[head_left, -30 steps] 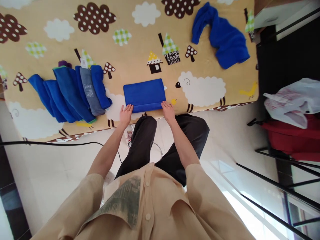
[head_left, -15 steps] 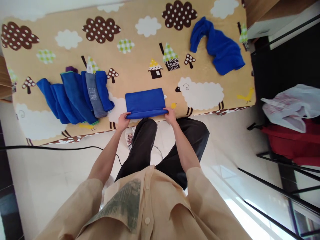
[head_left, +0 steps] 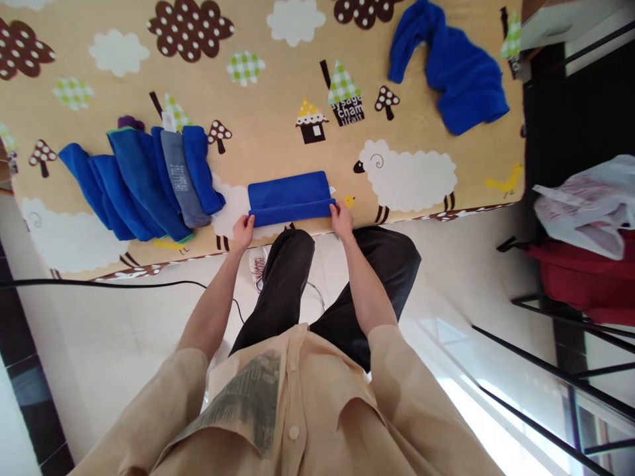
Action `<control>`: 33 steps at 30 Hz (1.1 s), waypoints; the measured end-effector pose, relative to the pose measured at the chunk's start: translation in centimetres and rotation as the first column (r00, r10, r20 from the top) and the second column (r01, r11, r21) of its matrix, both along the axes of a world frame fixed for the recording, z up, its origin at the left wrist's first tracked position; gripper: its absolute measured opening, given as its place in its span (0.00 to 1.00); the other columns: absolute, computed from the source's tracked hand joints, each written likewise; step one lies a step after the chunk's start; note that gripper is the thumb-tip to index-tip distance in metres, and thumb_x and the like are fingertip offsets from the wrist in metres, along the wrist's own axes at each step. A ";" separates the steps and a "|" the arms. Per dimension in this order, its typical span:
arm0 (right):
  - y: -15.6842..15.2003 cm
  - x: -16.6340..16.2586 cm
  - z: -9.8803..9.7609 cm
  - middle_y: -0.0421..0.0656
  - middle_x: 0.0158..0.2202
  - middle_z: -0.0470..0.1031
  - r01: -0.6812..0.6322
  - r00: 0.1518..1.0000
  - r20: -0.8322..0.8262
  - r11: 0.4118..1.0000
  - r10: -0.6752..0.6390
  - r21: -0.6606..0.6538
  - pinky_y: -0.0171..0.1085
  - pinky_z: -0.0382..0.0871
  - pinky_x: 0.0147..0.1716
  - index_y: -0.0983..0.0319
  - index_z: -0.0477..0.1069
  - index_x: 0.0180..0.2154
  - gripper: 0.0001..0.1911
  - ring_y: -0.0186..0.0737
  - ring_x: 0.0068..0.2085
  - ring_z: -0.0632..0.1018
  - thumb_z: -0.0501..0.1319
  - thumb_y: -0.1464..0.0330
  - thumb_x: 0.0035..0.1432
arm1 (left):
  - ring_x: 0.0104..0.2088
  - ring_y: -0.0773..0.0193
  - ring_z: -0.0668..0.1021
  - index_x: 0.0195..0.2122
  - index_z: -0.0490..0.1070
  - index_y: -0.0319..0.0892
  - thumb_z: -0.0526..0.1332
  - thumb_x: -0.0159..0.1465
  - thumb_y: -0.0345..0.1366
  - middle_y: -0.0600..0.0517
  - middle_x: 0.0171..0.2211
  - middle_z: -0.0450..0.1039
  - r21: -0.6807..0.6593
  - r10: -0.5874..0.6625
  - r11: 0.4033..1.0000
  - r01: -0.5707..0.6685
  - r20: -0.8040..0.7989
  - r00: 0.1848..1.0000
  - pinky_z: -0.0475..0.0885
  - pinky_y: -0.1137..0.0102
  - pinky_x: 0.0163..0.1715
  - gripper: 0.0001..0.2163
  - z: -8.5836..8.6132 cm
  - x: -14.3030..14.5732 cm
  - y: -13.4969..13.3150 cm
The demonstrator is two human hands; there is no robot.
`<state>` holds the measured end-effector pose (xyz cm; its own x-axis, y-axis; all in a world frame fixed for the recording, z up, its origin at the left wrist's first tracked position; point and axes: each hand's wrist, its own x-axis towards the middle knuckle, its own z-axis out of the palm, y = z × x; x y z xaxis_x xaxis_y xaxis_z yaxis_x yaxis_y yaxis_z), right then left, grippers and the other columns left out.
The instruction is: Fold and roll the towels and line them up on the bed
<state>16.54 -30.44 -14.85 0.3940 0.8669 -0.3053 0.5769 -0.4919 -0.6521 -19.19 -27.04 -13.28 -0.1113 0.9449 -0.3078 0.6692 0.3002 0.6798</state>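
1. Basically, head view only: blue towel [head_left: 290,195] lies folded on the patterned blanket [head_left: 278,119], at its near edge, straight ahead of the person's legs.
2. Left hand [head_left: 243,231] pinches the towel's near-left corner, fingers closed on the fabric edge.
3. Right hand [head_left: 342,218] grips the near-right corner, fingers curled over the fold (thumb side hidden, so exact pinch unclear).
4. The near edge is lifted and rolled over between the two hands; it forms a narrow band on top of the rest of the towel.
5. Left of the towel: a row of folded towels [head_left: 139,182], overlapping like shingles, mostly blue, one grey with lettering. Nearest one sits just beside the held towel, not touching.
6. Far right on the blanket: a crumpled blue towel [head_left: 456,73], well apart from the hands.
7. Off the blanket to the right: white plastic bag [head_left: 585,205] on something red.
8. Black cable [head_left: 99,285] runs across the floor, left side.
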 end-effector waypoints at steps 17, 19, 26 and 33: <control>0.1 -0.2 0.4 0.55 0.43 0.82 0.031 0.997 0.071 0.998 -0.027 -0.056 0.51 0.70 0.54 0.64 0.78 0.48 0.22 0.56 0.48 0.80 0.54 0.55 0.73 | 0.35 0.57 0.77 0.34 0.72 0.43 0.56 0.70 0.47 0.48 0.31 0.77 -0.006 0.025 1.000 -0.025 -0.082 0.996 0.70 0.64 0.44 0.14 0.3 0.7 -0.2; 0.2 -0.2 0.4 0.54 0.42 0.82 0.052 0.998 0.039 0.998 -0.051 -0.030 0.50 0.71 0.53 0.63 0.78 0.46 0.21 0.55 0.47 0.80 0.56 0.54 0.71 | 0.37 0.56 0.78 0.36 0.73 0.43 0.57 0.69 0.47 0.46 0.34 0.79 -0.007 0.040 0.999 -0.040 -0.073 0.997 0.71 0.63 0.45 0.14 0.1 0.7 -0.2; -1.0 0.7 1.2 0.56 0.48 0.78 0.139 0.982 0.117 0.986 -0.149 0.087 0.51 0.70 0.57 0.65 0.76 0.45 0.16 0.52 0.50 0.78 0.51 0.66 0.70 | 0.43 0.56 0.81 0.48 0.73 0.41 0.57 0.70 0.43 0.42 0.44 0.80 0.074 0.137 0.988 -0.133 -0.055 0.989 0.74 0.62 0.51 0.13 0.9 0.5 -2.1; -2.7 -0.7 3.4 0.52 0.63 0.73 -0.387 0.903 0.284 0.898 0.323 0.209 0.53 0.60 0.69 0.63 0.75 0.59 0.25 0.49 0.67 0.70 0.49 0.74 0.66 | 0.73 0.57 0.62 0.68 0.66 0.42 0.50 0.71 0.34 0.42 0.70 0.64 0.264 -0.247 0.914 0.308 -0.241 0.938 0.56 0.55 0.73 0.25 2.0 2.7 -5.4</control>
<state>15.80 -33.15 -11.42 0.0778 0.9969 0.0073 0.8333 -0.0610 -0.5494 -16.44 -32.39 -11.30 0.1391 0.9902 -0.0114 0.8263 -0.1097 0.5525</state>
